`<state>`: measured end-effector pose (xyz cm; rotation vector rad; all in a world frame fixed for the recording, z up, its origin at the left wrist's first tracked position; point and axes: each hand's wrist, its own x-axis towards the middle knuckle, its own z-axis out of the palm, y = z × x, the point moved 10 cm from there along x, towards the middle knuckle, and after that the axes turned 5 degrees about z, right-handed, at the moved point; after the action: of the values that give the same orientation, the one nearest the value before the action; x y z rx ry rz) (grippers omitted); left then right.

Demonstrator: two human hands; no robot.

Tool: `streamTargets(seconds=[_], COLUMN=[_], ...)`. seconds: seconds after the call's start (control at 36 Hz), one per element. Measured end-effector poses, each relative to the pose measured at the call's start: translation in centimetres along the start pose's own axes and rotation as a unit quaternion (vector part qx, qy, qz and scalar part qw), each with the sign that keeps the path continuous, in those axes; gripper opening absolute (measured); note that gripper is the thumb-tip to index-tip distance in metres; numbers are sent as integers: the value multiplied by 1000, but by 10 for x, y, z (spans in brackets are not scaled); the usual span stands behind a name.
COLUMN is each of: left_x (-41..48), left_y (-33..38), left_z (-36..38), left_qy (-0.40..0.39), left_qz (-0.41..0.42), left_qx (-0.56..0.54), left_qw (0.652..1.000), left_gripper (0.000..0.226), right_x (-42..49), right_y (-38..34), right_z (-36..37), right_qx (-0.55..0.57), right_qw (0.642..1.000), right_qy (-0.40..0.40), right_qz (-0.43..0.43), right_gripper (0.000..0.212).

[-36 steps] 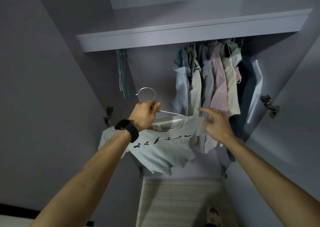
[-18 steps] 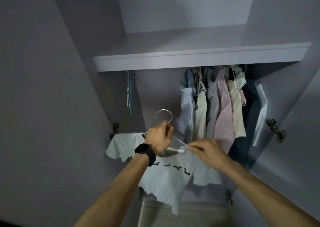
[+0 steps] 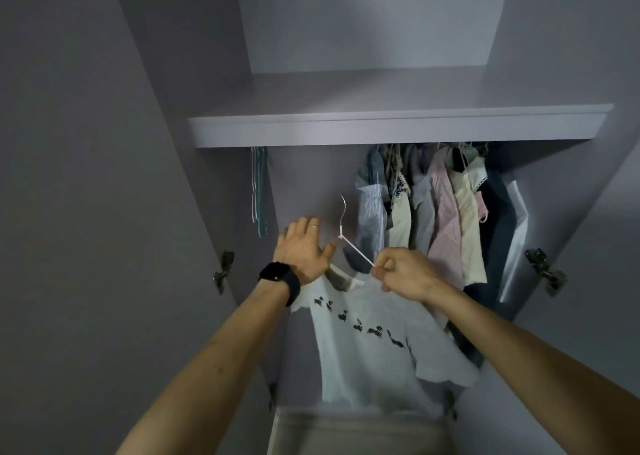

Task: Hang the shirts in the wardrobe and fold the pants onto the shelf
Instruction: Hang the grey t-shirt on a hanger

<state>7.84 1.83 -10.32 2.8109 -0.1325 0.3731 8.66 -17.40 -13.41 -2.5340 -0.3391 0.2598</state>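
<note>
Head view: right grip [image 3: 403,274] is pinching the hanger [image 3: 356,252] by its sloping arm.
Left grip [image 3: 303,250]: is hovering spread, holding nothing, just left of the hanger.
Shirt [image 3: 374,347]: is draping below both.

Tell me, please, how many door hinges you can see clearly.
2: the left hinge left of the left hand, the right hinge right of the hanging shirts. Dark fittings lower down may be more.

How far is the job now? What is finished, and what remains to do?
Done: several shirts already hang under the shelf. In hand: the right hand pinches the white hanger carrying the dog-print shirt; the left hand is open beside it. Left: hook this hanger inside; no pants are in view, so folding looks undone.
</note>
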Motion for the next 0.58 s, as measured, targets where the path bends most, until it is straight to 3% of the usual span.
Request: streamTargets(seconds=[0.19,0.36,0.58], left_x=[25,60,98], left_y=[-31,-46,-75], left_z=[-71,-121,-109], left_qy=[114,192,246], left_qz=[18,47,36], left_qx=[113,189,186], left_qw=[987,962,951], left_gripper=[82,85,76], right_x=[33,64,124], right_y=[-14,-33,-54], right_z=[-9,-11,-6], right_qx=[158,234,221], right_qw=[982,961,963], right_qy=[-9,24,62], right_qz=[102,144,140], right_gripper=[18,12,20])
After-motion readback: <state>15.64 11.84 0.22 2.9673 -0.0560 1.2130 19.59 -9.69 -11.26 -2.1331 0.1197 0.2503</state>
